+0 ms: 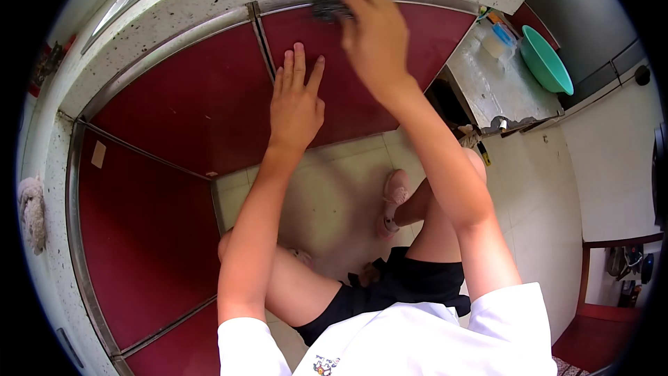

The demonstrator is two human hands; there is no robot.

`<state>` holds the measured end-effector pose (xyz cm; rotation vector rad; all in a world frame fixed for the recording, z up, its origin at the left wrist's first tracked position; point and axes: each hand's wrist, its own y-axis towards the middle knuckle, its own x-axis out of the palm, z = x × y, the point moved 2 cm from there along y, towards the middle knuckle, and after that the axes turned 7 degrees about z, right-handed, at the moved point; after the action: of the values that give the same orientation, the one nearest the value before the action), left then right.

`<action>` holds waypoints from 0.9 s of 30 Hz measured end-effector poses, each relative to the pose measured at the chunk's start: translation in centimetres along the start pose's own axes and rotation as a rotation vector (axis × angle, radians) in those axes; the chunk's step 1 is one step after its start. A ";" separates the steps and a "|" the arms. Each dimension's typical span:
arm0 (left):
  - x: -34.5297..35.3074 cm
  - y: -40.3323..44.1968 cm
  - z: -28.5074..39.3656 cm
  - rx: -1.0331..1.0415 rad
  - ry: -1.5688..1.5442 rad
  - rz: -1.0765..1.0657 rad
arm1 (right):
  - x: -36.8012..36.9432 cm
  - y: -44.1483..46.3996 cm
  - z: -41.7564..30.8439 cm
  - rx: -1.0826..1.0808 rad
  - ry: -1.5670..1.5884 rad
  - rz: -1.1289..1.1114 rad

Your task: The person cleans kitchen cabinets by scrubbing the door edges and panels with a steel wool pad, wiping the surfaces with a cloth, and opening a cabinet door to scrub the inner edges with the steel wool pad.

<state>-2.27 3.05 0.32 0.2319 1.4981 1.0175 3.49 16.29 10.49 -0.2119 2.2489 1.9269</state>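
Observation:
My left hand (298,108) lies flat with its fingers spread on a dark red cabinet door (362,97), just right of the metal strip between two doors. My right hand (379,42) is closed on a dark scrubbing pad (332,5), slightly blurred. The pad touches the metal trim (292,1) along the top of the door, under the speckled countertop edge (209,0). Both hands are in the upper middle of the view, the right one higher.
At the right, a metal-topped surface (480,76) holds a green basin (546,59) and a plastic container (497,43). A grey cloth (31,214) lies on the left counter. My legs are bent above the tiled floor (327,195).

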 end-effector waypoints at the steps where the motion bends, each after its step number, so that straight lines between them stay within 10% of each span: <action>1: -0.2 0.0 -0.1 -0.002 0.002 0.001 | -0.7 -0.2 1.0 0.057 -0.038 0.038; 6: -0.4 -0.1 -0.6 0.026 -0.013 -0.012 | -3.2 -1.4 5.6 0.589 0.116 0.248; 17: 1.0 -0.9 -0.9 -0.010 -0.040 0.039 | 5.0 -0.9 -4.6 0.417 0.268 0.360; 22: 1.2 -1.1 -0.5 -0.337 -0.750 -0.075 | 7.1 -1.1 -8.6 0.436 0.325 0.281; 27: 0.7 -0.2 0.2 -0.004 -0.090 0.094 | 3.1 -0.3 -3.2 0.513 0.285 0.238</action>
<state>-2.15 3.50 -0.30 0.3435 1.4143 1.0709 0.43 13.09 9.97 -0.1599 2.9868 1.4065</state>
